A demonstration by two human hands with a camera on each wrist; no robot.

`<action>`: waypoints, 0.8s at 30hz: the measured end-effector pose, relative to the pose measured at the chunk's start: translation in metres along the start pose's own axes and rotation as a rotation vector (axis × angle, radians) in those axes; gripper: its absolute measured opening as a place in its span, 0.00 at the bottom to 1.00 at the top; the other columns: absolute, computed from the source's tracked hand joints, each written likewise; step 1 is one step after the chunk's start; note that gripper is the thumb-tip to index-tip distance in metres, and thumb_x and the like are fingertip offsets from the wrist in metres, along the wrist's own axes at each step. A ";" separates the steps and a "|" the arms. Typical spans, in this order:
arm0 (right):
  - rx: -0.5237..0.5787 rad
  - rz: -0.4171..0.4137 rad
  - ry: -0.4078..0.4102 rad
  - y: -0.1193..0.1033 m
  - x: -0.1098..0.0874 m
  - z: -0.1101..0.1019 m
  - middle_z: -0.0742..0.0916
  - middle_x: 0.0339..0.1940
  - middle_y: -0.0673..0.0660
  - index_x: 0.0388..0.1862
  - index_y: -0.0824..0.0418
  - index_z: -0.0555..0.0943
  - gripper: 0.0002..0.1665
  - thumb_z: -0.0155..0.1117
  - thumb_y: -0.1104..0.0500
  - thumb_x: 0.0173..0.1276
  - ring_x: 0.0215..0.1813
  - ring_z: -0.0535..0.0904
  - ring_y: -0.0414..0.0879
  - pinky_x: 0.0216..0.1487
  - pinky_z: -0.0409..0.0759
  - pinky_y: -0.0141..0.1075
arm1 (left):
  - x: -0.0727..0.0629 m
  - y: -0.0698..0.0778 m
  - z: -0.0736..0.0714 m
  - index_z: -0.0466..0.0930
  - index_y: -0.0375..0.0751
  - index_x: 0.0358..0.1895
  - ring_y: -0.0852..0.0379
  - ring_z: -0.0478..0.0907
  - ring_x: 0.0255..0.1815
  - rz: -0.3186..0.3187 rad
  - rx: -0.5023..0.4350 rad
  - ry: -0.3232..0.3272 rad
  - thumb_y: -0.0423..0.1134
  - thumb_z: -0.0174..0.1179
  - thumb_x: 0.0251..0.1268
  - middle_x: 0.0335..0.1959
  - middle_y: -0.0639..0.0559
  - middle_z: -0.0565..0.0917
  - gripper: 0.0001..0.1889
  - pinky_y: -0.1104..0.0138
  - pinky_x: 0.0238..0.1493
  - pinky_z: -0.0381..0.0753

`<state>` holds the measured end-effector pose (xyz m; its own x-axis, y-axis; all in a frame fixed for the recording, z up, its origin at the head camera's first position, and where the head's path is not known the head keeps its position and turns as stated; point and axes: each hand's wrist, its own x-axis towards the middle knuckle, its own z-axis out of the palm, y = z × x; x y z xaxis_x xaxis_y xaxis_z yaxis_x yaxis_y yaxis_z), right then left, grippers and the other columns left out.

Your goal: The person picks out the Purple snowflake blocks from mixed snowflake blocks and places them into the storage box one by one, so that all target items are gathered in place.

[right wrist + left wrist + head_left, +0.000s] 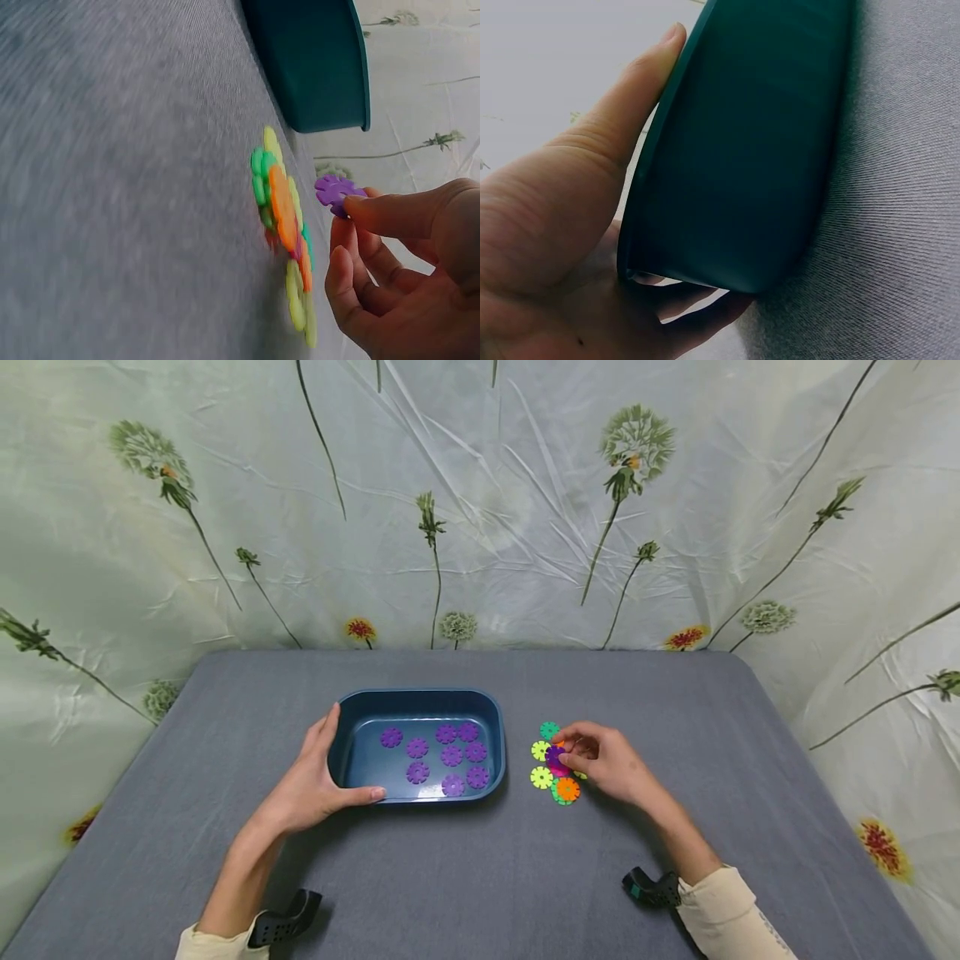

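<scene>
A blue rectangular tray (420, 801) lies on the table with several purple flower-shaped discs (417, 772) spread flat inside it. My left hand (311, 781) grips its left end, the thumb over the front rim and the fingers around the far left corner. Right of the tray, my right hand (611, 764) pinches one purple notched disc (334, 193) between thumb and fingertips. In the right wrist view this disc is held above a loose pile of similar discs in orange (567, 790), yellow (541, 777) and green (550, 729). Part of the pile is hidden under the right hand.
Grey cloth covers the table (465, 877). Behind it hangs a pale curtain (510, 527) printed with dandelions. Black straps are on both wrists, beside cream sleeves (727, 910).
</scene>
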<state>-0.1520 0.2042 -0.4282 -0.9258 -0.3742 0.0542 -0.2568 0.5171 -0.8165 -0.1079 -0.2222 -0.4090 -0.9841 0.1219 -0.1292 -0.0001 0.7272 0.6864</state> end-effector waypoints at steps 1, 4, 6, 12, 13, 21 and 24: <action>0.007 -0.002 0.007 -0.001 0.001 0.001 0.87 0.38 0.60 0.50 0.66 0.86 0.12 0.70 0.70 0.69 0.37 0.80 0.38 0.38 0.81 0.29 | 0.000 0.000 0.000 0.27 0.42 0.86 0.22 0.52 0.80 -0.002 0.002 -0.002 0.56 0.82 0.48 0.83 0.26 0.43 0.76 0.27 0.73 0.59; 0.023 -0.008 0.032 -0.005 0.004 0.005 0.87 0.39 0.60 0.50 0.65 0.87 0.11 0.71 0.69 0.69 0.37 0.80 0.38 0.39 0.81 0.29 | 0.001 0.000 -0.001 0.26 0.42 0.86 0.22 0.52 0.80 -0.002 0.002 -0.008 0.56 0.82 0.48 0.83 0.27 0.42 0.76 0.27 0.73 0.59; 0.031 -0.008 0.048 -0.008 0.006 0.006 0.87 0.40 0.61 0.49 0.65 0.87 0.11 0.71 0.68 0.69 0.38 0.81 0.40 0.40 0.82 0.28 | 0.001 0.000 -0.002 0.26 0.42 0.86 0.22 0.52 0.79 0.003 0.002 -0.013 0.56 0.82 0.48 0.83 0.27 0.42 0.76 0.27 0.72 0.60; 0.072 -0.018 0.092 -0.017 0.011 0.008 0.88 0.44 0.63 0.50 0.66 0.87 0.10 0.70 0.68 0.70 0.41 0.84 0.45 0.42 0.83 0.27 | 0.001 -0.002 -0.005 0.24 0.43 0.85 0.20 0.49 0.80 0.021 -0.010 -0.047 0.55 0.82 0.49 0.83 0.26 0.40 0.76 0.25 0.72 0.58; 0.079 -0.017 0.102 -0.018 0.012 0.009 0.88 0.45 0.64 0.50 0.66 0.86 0.10 0.70 0.68 0.70 0.41 0.85 0.45 0.42 0.83 0.27 | 0.001 -0.002 -0.006 0.24 0.43 0.85 0.20 0.49 0.80 0.021 -0.010 -0.053 0.55 0.82 0.49 0.83 0.26 0.39 0.76 0.25 0.72 0.58; 0.150 0.001 0.155 -0.032 0.021 0.019 0.88 0.43 0.64 0.51 0.65 0.86 0.11 0.70 0.68 0.70 0.41 0.83 0.43 0.44 0.83 0.25 | 0.000 -0.002 -0.008 0.23 0.42 0.85 0.18 0.45 0.80 0.014 -0.029 -0.103 0.54 0.81 0.49 0.84 0.26 0.37 0.76 0.24 0.72 0.55; 0.176 -0.008 0.149 -0.039 0.025 0.024 0.87 0.43 0.63 0.52 0.65 0.85 0.12 0.70 0.67 0.71 0.42 0.82 0.43 0.44 0.83 0.25 | 0.000 -0.001 -0.009 0.23 0.42 0.85 0.18 0.46 0.80 0.009 -0.023 -0.110 0.54 0.81 0.49 0.83 0.26 0.37 0.76 0.24 0.72 0.55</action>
<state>-0.1589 0.1565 -0.4089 -0.9579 -0.2536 0.1346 -0.2242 0.3678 -0.9025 -0.1091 -0.2288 -0.4034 -0.9588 0.2025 -0.1994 0.0036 0.7101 0.7041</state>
